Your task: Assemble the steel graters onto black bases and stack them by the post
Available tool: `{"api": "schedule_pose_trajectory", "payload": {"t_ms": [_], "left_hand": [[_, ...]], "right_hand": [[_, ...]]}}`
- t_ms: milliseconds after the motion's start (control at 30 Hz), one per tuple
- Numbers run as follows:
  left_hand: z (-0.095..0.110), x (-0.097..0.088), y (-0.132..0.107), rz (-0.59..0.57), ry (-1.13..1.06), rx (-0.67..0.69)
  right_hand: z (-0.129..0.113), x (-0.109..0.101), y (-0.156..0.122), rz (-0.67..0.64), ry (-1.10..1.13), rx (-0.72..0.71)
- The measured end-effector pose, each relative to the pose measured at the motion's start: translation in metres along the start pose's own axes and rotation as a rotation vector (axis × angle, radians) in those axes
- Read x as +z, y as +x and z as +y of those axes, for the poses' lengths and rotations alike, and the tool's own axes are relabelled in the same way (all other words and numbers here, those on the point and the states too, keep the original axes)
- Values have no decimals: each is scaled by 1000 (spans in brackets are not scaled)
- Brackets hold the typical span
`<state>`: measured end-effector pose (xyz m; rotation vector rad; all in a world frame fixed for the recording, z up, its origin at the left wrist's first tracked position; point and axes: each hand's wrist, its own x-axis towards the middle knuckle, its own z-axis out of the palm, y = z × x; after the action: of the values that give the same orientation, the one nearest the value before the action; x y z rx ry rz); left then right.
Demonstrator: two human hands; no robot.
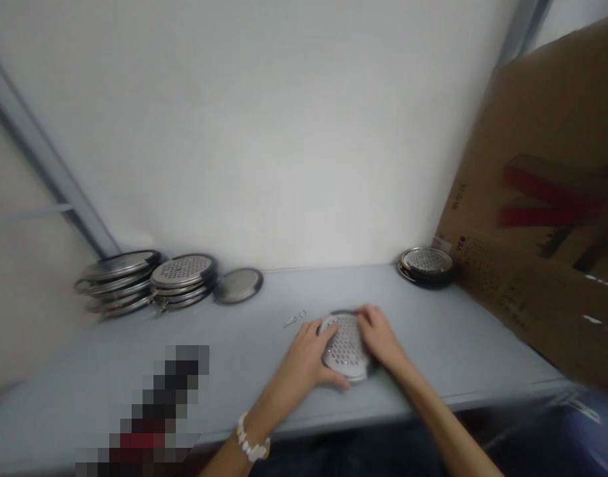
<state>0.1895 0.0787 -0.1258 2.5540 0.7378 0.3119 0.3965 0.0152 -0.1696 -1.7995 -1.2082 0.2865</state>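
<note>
A round metal disc [345,343] with rows of holes, like a grater plate, lies near the table's front edge between my hands. Part of its rim is black. My left hand [317,351] grips its left side, one finger lying over the holed face. Around the upper right rim curl the fingers of my right hand [378,334]; their tips are partly hidden. Just beyond my left hand are a small metal clip [290,322] and a thin ring [302,313].
Stacked discs [122,281] stand at the far left, beside another stack [184,278] and a single disc [239,285]. More discs [425,265] sit at the back right, next to a large cardboard box [532,199]. A white wall [294,132] borders the grey table [234,358]. The lower left is pixelated.
</note>
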Motion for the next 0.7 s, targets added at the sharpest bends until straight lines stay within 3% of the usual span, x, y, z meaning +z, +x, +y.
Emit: {"api": "schedule_pose_trajectory", "payload": {"t_ms": [500,600,700], "left_hand": [[5,-4,-4,-48,28,-70],[5,-7,-5,-42,-45,-91],[5,-13,-7,-8,-260,-96]], "right_hand": [[-11,-7,-2,-33,300,98],[-14,-11,-1,-41,384,136],[-22,-20,0,-63,454,157]]}}
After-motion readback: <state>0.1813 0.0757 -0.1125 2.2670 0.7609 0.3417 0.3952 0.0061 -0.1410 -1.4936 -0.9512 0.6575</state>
